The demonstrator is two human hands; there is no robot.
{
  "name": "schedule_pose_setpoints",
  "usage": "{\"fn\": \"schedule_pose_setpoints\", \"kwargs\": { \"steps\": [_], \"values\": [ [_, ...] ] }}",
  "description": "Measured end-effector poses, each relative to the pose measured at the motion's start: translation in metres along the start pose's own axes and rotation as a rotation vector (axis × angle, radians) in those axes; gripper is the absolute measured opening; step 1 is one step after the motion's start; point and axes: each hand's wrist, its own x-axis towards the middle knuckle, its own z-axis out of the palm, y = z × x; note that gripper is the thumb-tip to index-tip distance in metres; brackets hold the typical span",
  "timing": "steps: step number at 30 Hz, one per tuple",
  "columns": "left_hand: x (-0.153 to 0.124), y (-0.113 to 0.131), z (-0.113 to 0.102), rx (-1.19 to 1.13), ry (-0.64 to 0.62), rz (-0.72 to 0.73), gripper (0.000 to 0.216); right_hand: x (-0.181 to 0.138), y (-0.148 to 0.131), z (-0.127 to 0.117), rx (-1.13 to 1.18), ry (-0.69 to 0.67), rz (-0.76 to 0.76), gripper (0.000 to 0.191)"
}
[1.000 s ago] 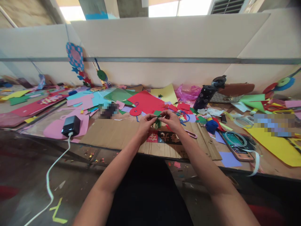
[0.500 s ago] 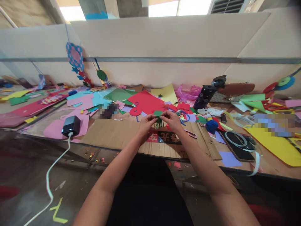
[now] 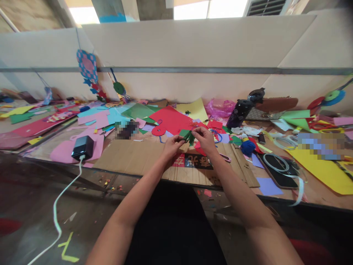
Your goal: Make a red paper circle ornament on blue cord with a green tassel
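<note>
Green fringed paper (image 3: 189, 137) sits mid-frame, pinched between both hands: left hand (image 3: 171, 146) grips its lower end, right hand (image 3: 203, 139) nips the top, just above the cardboard sheet (image 3: 132, 156) on the messy desk (image 3: 317, 189).

Two hands, left hand (image 3: 171, 145) and right hand (image 3: 204, 139), meet above the cardboard sheet (image 3: 132, 156), sharing one green fringed paper piece (image 3: 189, 137). Right of the cardboard: one blue yarn ball (image 3: 248, 147), one phone (image 3: 278, 174). Left of it: one black power bank (image 3: 82, 147).
</note>
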Motion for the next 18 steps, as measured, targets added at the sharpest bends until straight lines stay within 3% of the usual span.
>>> {"fn": "schedule_pose_setpoints", "kwargs": {
  "steps": [5, 7, 10, 12, 16, 18],
  "values": [
    [-0.006, 0.007, -0.003, -0.072, -0.014, -0.070, 0.030, 0.000, -0.007, -0.005, -0.001, -0.004, -0.008, 0.026],
    [-0.007, 0.015, -0.007, -0.113, 0.012, -0.047, 0.042, -0.002, -0.010, -0.005, -0.034, -0.028, -0.020, 0.025],
    [-0.003, 0.027, -0.008, -0.145, 0.033, 0.029, 0.037, -0.003, -0.013, -0.003, -0.085, -0.058, -0.037, 0.026],
    [0.002, 0.031, -0.004, -0.182, -0.050, 0.054, 0.034, -0.004, -0.013, -0.001, -0.087, -0.085, -0.040, 0.026],
    [0.004, 0.030, 0.006, -0.172, -0.280, -0.043, 0.032, -0.004, -0.012, 0.001, -0.093, -0.125, -0.049, 0.026],
    [0.000, 0.026, 0.008, -0.176, -0.299, -0.086, 0.028, -0.004, -0.012, 0.001, -0.091, -0.121, -0.055, 0.025]
  ]
}}
